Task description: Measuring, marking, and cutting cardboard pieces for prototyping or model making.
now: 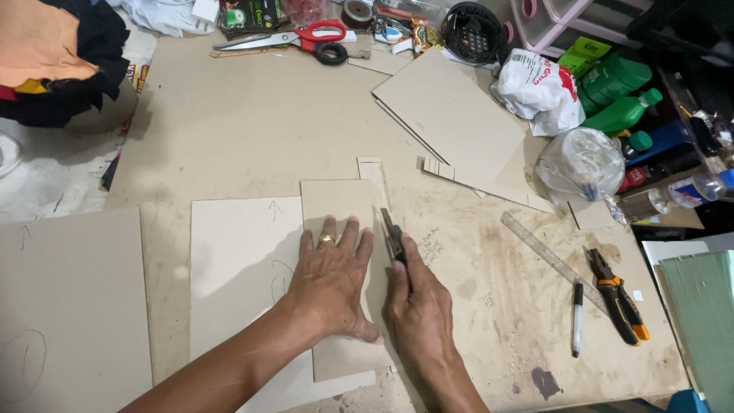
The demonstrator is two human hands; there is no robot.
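Two hands worked close together on the cardboard-covered table. The left hand lay flat, fingers spread wide, pressing on a tall grey cardboard strip. The right hand was closed around a utility knife at the strip's right edge. The knife's long axis ran away from the person, tip pointing toward the far side.

Two bare forearms w/ no sleeves, no gloves, no watch or wristband in view. Left hand: gold ring w/ a raised top on the ring finger, nr the knuckle. Right hand: no ring or other jewellery visible. Nails short, unpainted.
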